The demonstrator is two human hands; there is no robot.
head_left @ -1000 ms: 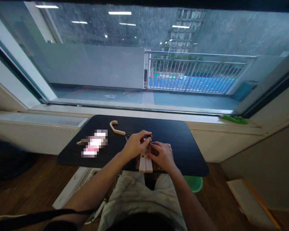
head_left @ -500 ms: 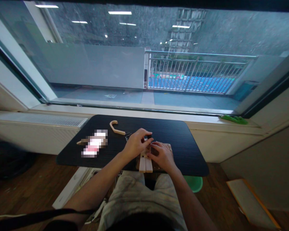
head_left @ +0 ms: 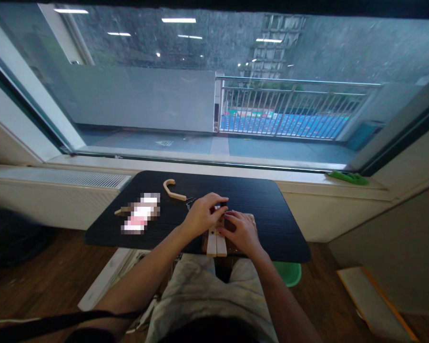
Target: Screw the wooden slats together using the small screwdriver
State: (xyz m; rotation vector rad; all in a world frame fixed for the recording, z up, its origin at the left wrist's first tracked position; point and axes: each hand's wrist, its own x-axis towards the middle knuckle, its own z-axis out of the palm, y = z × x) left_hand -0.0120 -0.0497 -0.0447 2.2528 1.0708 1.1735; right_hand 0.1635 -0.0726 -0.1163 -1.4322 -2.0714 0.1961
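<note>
My left hand [head_left: 201,214] is closed, with thumb and fingers round a small black piece [head_left: 223,205] whose kind I cannot make out. Beneath it lie two pale wooden strips [head_left: 212,247], side by side and pointing toward me. From the right, my right hand [head_left: 242,229] has its bent fingertips against the strips, near the black piece; whatever they pinch is hidden. Under the strips is a brown board [head_left: 232,246], mostly covered by my hands. Several dark screws or nails [head_left: 189,203] lie just beyond my left hand.
A hook-shaped wooden piece [head_left: 174,191] lies on the black table [head_left: 268,195] at the back left. Left of my hands is a pixelated patch with a wooden tip [head_left: 118,212] beside it. A green basin [head_left: 289,273] stands below the table's right side. A window rises behind.
My left fingers and the black piece have shifted very slightly to the right. Both hands otherwise keep their places over the wooden strips.
</note>
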